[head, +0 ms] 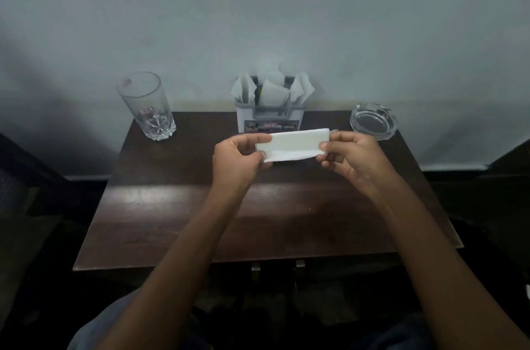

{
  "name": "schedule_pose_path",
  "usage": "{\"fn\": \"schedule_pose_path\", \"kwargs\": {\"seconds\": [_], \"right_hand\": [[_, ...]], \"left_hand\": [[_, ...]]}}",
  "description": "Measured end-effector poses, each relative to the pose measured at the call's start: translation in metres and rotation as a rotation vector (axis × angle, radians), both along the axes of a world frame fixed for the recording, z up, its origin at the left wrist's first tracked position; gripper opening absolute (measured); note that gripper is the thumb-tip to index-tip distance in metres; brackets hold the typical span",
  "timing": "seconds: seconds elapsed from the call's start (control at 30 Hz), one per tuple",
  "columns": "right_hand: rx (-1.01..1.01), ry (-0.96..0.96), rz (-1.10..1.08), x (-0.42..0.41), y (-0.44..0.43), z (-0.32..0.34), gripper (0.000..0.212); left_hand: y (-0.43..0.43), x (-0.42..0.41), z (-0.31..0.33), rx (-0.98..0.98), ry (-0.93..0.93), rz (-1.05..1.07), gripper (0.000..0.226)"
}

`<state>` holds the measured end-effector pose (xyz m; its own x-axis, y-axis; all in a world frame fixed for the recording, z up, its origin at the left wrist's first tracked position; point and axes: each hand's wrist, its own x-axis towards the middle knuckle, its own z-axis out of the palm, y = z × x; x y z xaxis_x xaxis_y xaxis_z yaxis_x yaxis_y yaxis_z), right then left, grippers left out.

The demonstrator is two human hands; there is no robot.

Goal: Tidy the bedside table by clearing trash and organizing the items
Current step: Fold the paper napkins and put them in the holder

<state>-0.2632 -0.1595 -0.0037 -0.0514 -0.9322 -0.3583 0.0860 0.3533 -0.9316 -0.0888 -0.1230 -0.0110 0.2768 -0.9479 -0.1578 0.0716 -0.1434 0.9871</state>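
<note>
Dark wooden tabletop (172,206) against a pale wall: a folded paper napkin (292,143) is held above its far middle, just in front of the napkin holder (269,120).
The left hand (238,160) and right hand (352,157) each pinch one short end between thumb and fingers (253,138). The napkin is probably light, soft and easily torn, so an end grip suits it. A drinking glass (149,111) stands at the far left corner and an ashtray (374,121) at the far right.

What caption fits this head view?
Left hand and right hand pinch a folded napkin above the table; glass, holder and ashtray behind.
</note>
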Motion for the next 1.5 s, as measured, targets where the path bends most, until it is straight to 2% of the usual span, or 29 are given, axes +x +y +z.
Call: {"fn": "schedule_pose_path", "kwargs": {"seconds": [0.2, 0.3, 0.37, 0.47, 0.63, 0.7, 0.8, 1.07, 1.33, 1.5], "right_hand": [[-0.132, 0.1, -0.073, 0.016, -0.005, 0.005, 0.012], [-0.232, 0.22, -0.148, 0.016, -0.008, 0.005, 0.014], [-0.305, 0.332, -0.192, 0.016, -0.013, 0.008, 0.017], [-0.456, 0.628, -0.223, 0.021, -0.031, 0.023, 0.014], [-0.826, 1.139, 0.107, 0.052, -0.068, 0.064, 0.019], [-0.877, 1.262, 0.237, 0.065, -0.082, 0.072, 0.02], [-0.872, 1.36, 0.311, 0.072, -0.094, 0.073, 0.024], [-0.743, 1.372, 0.45, 0.073, -0.102, 0.06, 0.027], [-0.595, 1.32, 0.497, 0.072, -0.104, 0.039, 0.027], [-0.589, 1.183, 0.479, 0.067, -0.104, 0.048, 0.028]], "left_hand": [[-0.006, 0.014, 0.001, 0.008, 0.011, 0.052, 0.034], [-0.007, 0.018, -0.006, 0.017, -0.149, 0.087, 0.035], [-0.004, 0.022, -0.006, 0.034, -0.254, 0.086, 0.034], [-0.001, 0.023, 0.002, 0.028, -0.273, 0.076, 0.031], [-0.002, 0.016, 0.005, 0.032, -0.208, 0.06, 0.032], [-0.002, 0.014, 0.004, 0.043, -0.191, 0.05, 0.031], [-0.004, 0.015, 0.003, 0.064, -0.149, 0.055, 0.031], [-0.007, 0.014, 0.002, 0.071, -0.084, 0.039, 0.033], [-0.008, 0.01, -0.003, 0.074, -0.05, 0.031, 0.035], [-0.01, 0.01, -0.005, 0.082, -0.035, -0.003, 0.03]]}}
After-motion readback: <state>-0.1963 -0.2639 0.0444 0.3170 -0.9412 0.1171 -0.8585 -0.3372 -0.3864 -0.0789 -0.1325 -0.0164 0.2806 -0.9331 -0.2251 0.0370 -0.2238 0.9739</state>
